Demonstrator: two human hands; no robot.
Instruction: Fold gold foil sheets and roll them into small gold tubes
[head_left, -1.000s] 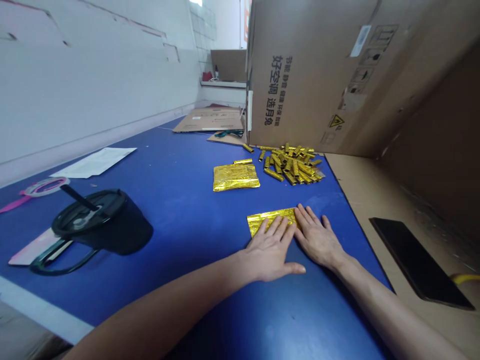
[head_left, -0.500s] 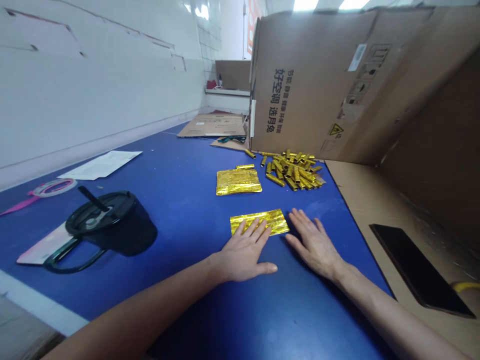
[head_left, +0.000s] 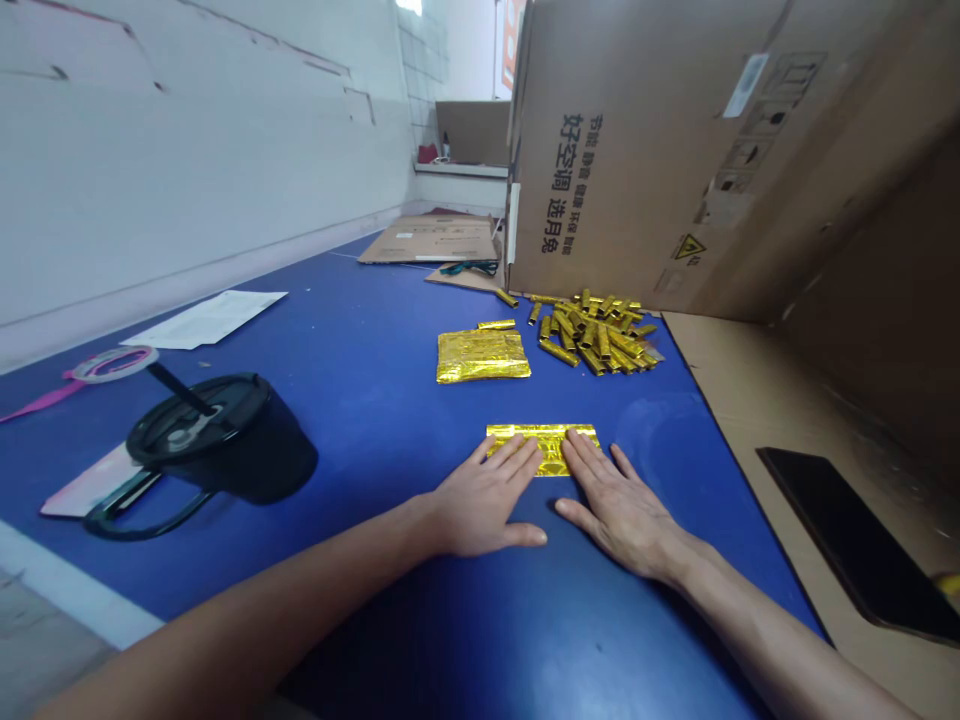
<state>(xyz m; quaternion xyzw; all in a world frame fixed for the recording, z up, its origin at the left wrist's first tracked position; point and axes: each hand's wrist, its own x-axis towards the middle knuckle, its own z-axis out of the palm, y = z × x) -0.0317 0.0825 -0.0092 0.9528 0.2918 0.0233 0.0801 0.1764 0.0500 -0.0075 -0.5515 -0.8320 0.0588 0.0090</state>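
Observation:
A sheet of gold foil paper [head_left: 553, 462] lies flat on the blue table in front of me. My left hand [head_left: 487, 500] rests palm down with its fingers stretched over the sheet's left part. Flat on the right part are the fingers of my right hand [head_left: 622, 505], thumb apart. Between the two hands the foil's middle shows, and its far edge looks slightly raised. Farther back sits a stack of gold foil sheets [head_left: 484, 357], with a single gold foil roll [head_left: 496, 324] behind it. A heap of short gold foil rolls [head_left: 600, 335] lies to the right of the stack.
A dark lidded mug [head_left: 232, 440] with a straw stands at left, near a tape roll [head_left: 116, 365] and white paper [head_left: 206, 320]. A large cardboard box [head_left: 645, 150] rises behind the foil rolls. At right, a black flat slab [head_left: 855, 540] lies on cardboard.
My right hand has moved left onto the foil sheet. The sheet has straightened and now lies squarer to me. The view has shifted slightly.

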